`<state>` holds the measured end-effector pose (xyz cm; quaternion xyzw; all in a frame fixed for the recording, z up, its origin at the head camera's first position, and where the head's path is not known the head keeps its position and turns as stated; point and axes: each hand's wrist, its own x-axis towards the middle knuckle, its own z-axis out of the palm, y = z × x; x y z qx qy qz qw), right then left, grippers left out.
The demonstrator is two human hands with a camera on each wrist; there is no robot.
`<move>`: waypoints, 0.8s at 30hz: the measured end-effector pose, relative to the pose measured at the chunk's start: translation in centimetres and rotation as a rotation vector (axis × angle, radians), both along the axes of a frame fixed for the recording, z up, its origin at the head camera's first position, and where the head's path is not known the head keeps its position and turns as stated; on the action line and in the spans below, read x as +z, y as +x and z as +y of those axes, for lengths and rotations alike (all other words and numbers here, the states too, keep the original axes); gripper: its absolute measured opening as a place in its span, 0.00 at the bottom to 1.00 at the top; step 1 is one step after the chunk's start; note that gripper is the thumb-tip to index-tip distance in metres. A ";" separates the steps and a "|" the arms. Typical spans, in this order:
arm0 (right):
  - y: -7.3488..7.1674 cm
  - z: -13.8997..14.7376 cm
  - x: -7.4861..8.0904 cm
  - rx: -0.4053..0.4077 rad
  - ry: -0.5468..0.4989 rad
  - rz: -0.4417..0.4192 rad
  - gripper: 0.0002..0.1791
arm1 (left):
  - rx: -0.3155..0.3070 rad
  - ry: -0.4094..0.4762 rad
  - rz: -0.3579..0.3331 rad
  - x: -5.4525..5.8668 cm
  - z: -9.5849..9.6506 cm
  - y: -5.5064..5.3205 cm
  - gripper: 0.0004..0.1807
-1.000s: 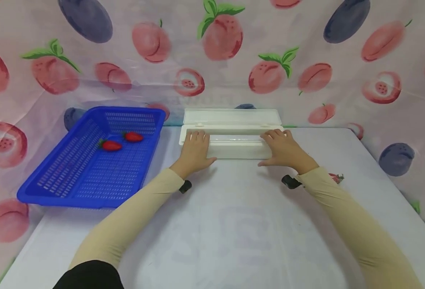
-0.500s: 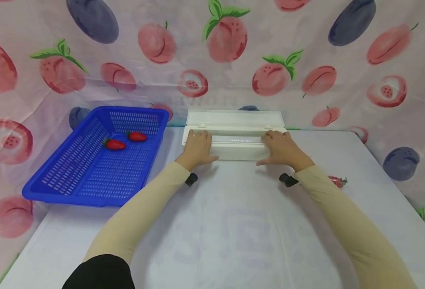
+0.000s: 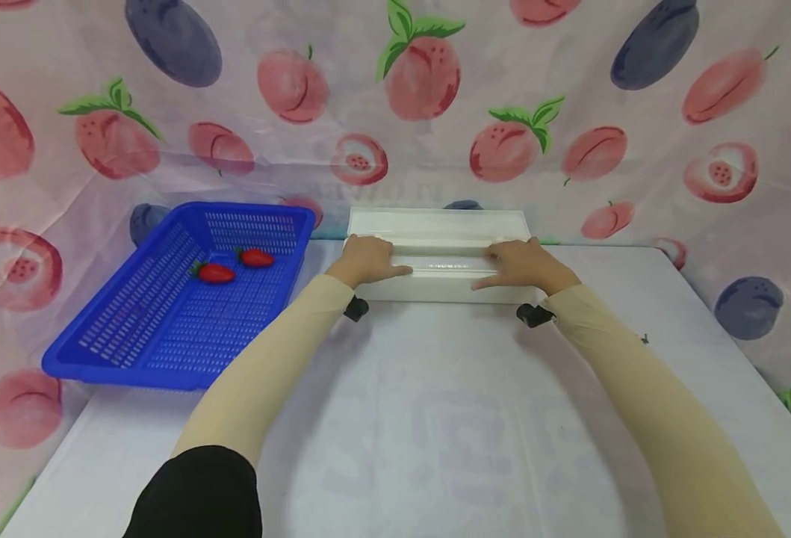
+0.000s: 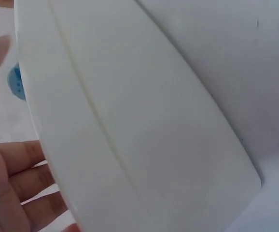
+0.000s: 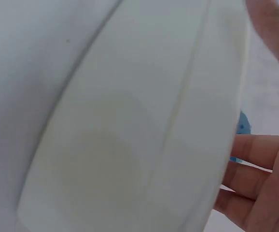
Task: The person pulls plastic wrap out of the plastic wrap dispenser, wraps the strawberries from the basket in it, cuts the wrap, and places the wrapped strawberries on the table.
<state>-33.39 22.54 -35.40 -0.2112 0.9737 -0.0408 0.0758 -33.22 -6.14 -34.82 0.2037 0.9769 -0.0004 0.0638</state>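
Two bare hands are set on one long white lidded box (image 3: 444, 290), the left hand (image 3: 364, 260) at its left end and the right hand (image 3: 529, 265) near its right end. On each, the thumb points inward, toward the other hand. The left wrist view shows spread fingers (image 4: 33, 182) running behind the box's edge, and the right wrist view shows much the same; the tips are hidden, so I cannot tell whether either hand pinches anything.

Between the hands, in the box's long opening, lies a glossy, pale strip (image 3: 444, 264). Just beyond the fingers the lid (image 3: 438, 223) stands raised along the box's far side. Past the fingers in both wrist views shows a blue patch (image 4: 16, 84), too little of it to name.

Below each hand a small black wrist camera (image 3: 535, 314) sits by the cuff of a beige sleeve (image 3: 267, 347); farther back, a black cover (image 3: 200, 486) wraps the left arm.

Left of the left hand, well apart, is a blue plastic mesh basket (image 3: 180, 336) with two red strawberries (image 3: 215, 273) lying inside, near each other. Under everything spreads a white tablecloth (image 3: 422, 448), and behind the box hangs a fruit-print backdrop (image 3: 422, 161).
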 end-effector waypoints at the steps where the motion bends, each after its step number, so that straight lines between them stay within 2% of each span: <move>1: -0.2 0.0 0.1 -0.010 -0.015 -0.009 0.46 | 0.005 0.019 0.003 -0.1 -0.1 -0.2 0.30; 4: -0.5 -0.2 0.2 -0.020 -0.050 0.004 0.34 | 0.005 0.055 0.031 -0.2 -0.2 -0.8 0.26; 7: -0.6 -0.2 0.1 0.010 -0.043 0.063 0.28 | -0.009 0.072 0.068 -0.4 -0.2 -1.1 0.21; 13: -0.4 0.5 -0.5 0.057 -0.014 0.186 0.18 | -0.056 0.045 0.175 -0.8 -0.3 -0.8 0.13; 18: -0.2 1.3 -0.7 0.127 -0.020 0.320 0.07 | -0.041 0.021 0.274 -1.1 -0.4 -0.6 0.13; 21: -0.1 1.1 -0.7 0.119 -0.064 0.340 0.07 | -0.016 0.021 0.292 -1.2 -0.5 -0.8 0.13; 24: 0.1 -0.7 -0.4 0.104 -0.099 0.339 0.11 | 0.011 0.032 0.280 -1.2 -0.6 -0.9 0.12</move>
